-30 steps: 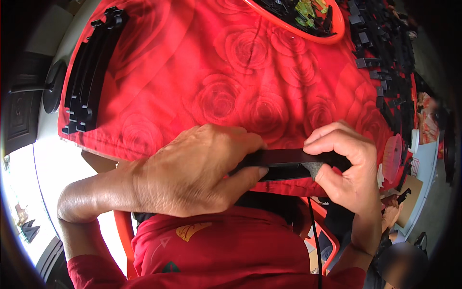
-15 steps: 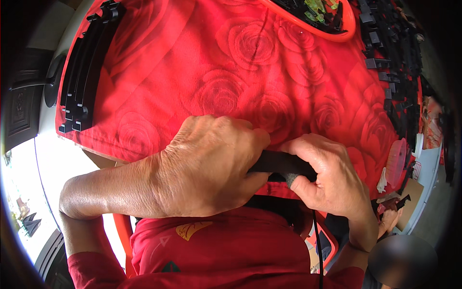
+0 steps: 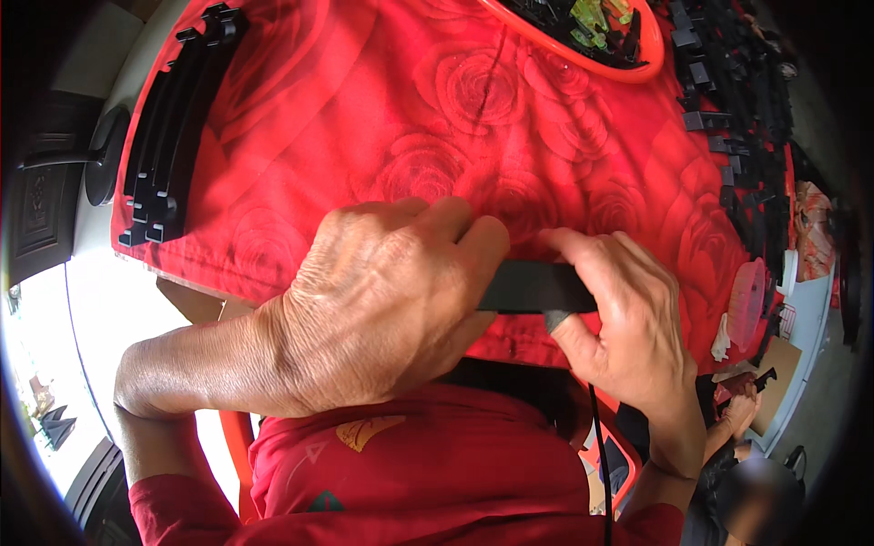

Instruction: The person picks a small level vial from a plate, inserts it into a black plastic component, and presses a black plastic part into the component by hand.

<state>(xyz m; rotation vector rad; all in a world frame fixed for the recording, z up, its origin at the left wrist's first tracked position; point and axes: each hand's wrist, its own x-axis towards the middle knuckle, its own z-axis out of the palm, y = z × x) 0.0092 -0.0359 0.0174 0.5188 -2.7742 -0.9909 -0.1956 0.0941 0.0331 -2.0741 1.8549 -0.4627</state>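
Observed from beside the bench: both hands were closed on one black plastic strip (image 3: 535,287), held flat and roughly level just above the near edge of the red rose-patterned cloth (image 3: 364,118) that covered the table.

Left hand (image 3: 382,291): back of the hand up, fingers curled over the strip's left end, thumb hidden beneath. Grip was fully wrapped; the left part of the strip was out of sight inside it.

Right hand (image 3: 628,318): pinching the strip's right end, index finger lying along the top edge, thumb pressed up from below. Only the short middle stretch of the strip showed between the two hands.

Position of strip: close in to the person's body, over the front hem of the cloth, above a red shirt (image 3: 437,482).

Surroundings noted:
- A stack of long black plastic bars (image 3: 173,118) lay along the far left edge of the cloth, well apart from the hands.
- An orange-rimmed basin (image 3: 583,62) at the far side held dark parts and a few green pieces.
- A heap of small black parts (image 3: 737,118) ran along the right side of the table.
- A pink mesh lid (image 3: 748,305) sat at the right edge.
- Another person's hand (image 3: 739,409) was low on the right, holding a small dark piece
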